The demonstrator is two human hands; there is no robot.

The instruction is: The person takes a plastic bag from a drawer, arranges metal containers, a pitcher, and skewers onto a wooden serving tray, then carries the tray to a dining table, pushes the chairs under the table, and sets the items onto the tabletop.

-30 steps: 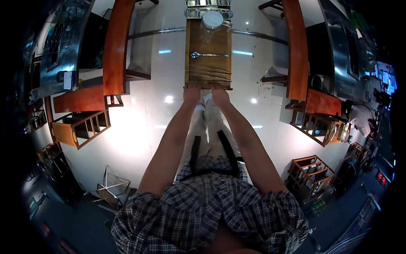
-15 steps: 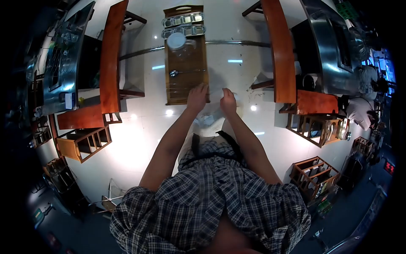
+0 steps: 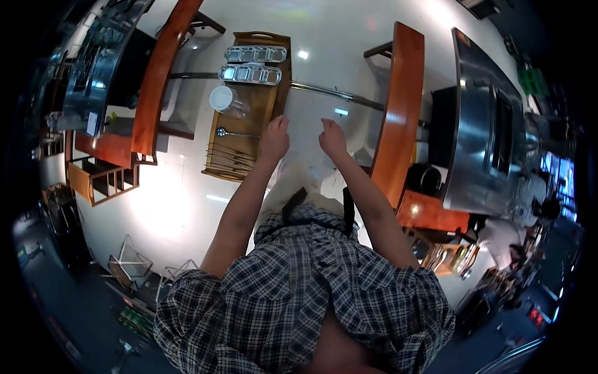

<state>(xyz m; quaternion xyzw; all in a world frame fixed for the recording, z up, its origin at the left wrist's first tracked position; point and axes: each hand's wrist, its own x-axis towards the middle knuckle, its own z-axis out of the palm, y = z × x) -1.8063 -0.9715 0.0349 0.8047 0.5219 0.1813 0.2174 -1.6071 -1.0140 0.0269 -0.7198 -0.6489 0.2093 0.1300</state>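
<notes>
My left hand [image 3: 275, 138] is closed in a pinch beside the right edge of a wooden tray [image 3: 269, 103]. A short way to its right, my right hand [image 3: 332, 138] is pinched too. A faint see-through sheet seems to hang between and below them, but I cannot make out what it is. On the tray lie several thin skewers [image 3: 229, 159] at the near end and a metal ladle [image 3: 237, 133]. Farther up are a white tub [image 3: 221, 98], clear plastic cups [image 3: 238, 107] and two silver compartment trays [image 3: 255, 54].
Orange-red wooden benches stand left [image 3: 156, 81] and right [image 3: 398, 112]. Beyond the right bench is a steel counter [image 3: 483, 118]. A metal strip [image 3: 336, 93] crosses the pale floor. At far right a person in a light top [image 3: 500, 240] bends over.
The view has turned, so the wooden tray sits farther left and slanted, and the right bench appears nearer. My hands have moved up slightly and farther apart.
</notes>
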